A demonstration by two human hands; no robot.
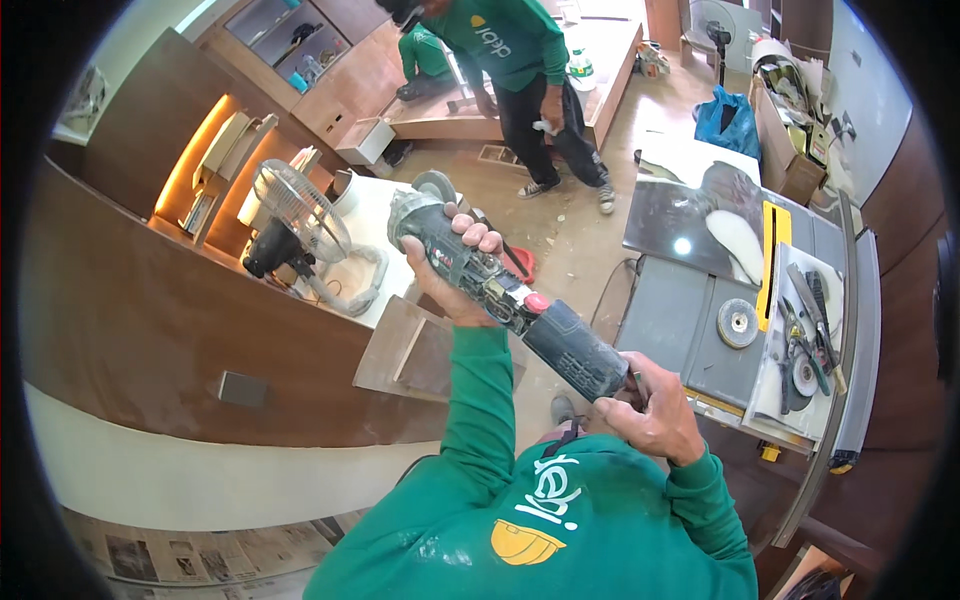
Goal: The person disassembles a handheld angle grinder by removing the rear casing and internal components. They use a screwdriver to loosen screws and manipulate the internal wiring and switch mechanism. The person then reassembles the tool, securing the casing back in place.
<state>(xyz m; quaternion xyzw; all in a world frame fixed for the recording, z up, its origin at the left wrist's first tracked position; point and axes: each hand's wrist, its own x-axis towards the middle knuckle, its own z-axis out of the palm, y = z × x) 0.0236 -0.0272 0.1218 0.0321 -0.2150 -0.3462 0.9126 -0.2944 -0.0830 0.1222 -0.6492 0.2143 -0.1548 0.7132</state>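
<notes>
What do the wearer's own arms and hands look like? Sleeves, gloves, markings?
Long green fabric left sleeve and matching right sleeve, no print visible on either. Bare left hand and bare right hand, no gloves. White lettering and yellow helmet-shaped logo on the chest.

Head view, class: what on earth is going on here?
The left hand grips a dark power grinder around its front part, and the right hand is at its rear end. A round disc shows at the far end. To the right, a wheel lies on a grey bench; beyond, a co-worker in green stands.
</notes>
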